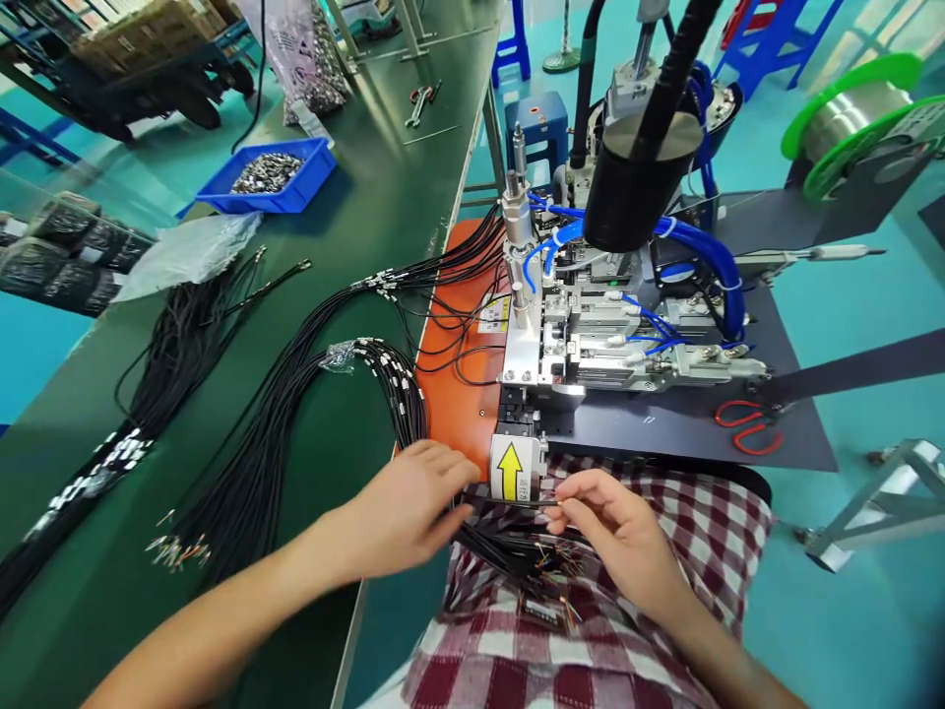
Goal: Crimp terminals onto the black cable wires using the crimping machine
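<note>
My left hand (pixel 417 502) is closed around a thin black cable (pixel 513 501) just in front of the machine. The cable runs level to my right hand (pixel 620 532), which pinches it close to its end between thumb and fingertips. Behind the cable is the machine's white plate with a yellow arrow (pixel 510 473). Below my hands a bundle of black cables (pixel 509 556) lies across my lap on checked cloth, its stripped ends showing coloured wires. More black cables (pixel 403 399) with white tags curve over the table edge near my left hand.
The machine (pixel 583 325) stands on an orange base (pixel 458 423), with blue air hoses and a green wire spool (pixel 856 113) behind. Red-handled scissors (pixel 749 426) lie at its right. On the green table (pixel 384 212) are a cable bundle (pixel 177 345) and a blue tray (pixel 270 177) of metal parts.
</note>
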The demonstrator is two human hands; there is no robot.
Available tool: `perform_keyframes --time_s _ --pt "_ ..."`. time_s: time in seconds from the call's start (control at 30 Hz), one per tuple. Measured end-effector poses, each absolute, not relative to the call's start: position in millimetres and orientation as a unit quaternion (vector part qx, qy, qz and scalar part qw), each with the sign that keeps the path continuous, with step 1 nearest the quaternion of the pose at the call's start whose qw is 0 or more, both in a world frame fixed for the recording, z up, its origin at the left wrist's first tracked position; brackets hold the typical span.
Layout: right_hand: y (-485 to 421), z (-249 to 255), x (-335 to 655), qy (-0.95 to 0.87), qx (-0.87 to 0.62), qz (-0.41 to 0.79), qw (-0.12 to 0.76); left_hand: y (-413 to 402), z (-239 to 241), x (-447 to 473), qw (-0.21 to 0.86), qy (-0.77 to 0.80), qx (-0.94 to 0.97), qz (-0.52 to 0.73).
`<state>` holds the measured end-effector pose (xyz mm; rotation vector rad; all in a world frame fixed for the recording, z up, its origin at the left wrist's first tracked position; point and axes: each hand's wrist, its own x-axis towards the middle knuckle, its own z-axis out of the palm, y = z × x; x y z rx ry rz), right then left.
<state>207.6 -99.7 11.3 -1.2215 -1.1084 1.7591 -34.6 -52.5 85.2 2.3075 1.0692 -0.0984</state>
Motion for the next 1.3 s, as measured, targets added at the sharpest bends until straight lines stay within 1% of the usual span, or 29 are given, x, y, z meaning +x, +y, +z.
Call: perform_keyframes --time_s 0.03,0.17,0.27,0.33,0.47,0.67,0.83,1.1,1.3 --pt "-100 12 205 -0.444 -0.479 0.664 0.363 -58 82 -22 0.32 0.409 0.855 -0.016" --pt "-98 17 205 -0.497 -0.497 0.597 0.387 -71 65 16 0.488 0.426 0.754 0.105" --pt "-92 20 213 -0.471 -0.515 0.593 0.401 -69 54 21 0.541 0.451 0.684 0.19" --pt "-87 20 216 -0.459 -0.516 0.605 0.397 -66 51 17 0.564 0.463 0.649 0.215" --pt "-77 18 209 -0.439 -0.486 0.648 0.388 -61 52 12 0.587 0.473 0.616 0.227" --pt "-65 15 193 -0.39 -0.434 0.701 0.411 -56 47 15 0.647 0.456 0.551 0.263" --pt "-60 12 191 -0.402 -0.451 0.681 0.415 -53 41 17 0.69 0.437 0.504 0.28" --pt "-65 5 175 -0.415 -0.492 0.621 0.447 -52 36 17 0.691 0.42 0.497 0.315" --pt "-65 2 171 -0.417 -0.49 0.624 0.444 -50 35 20 0.683 0.433 0.501 0.308"
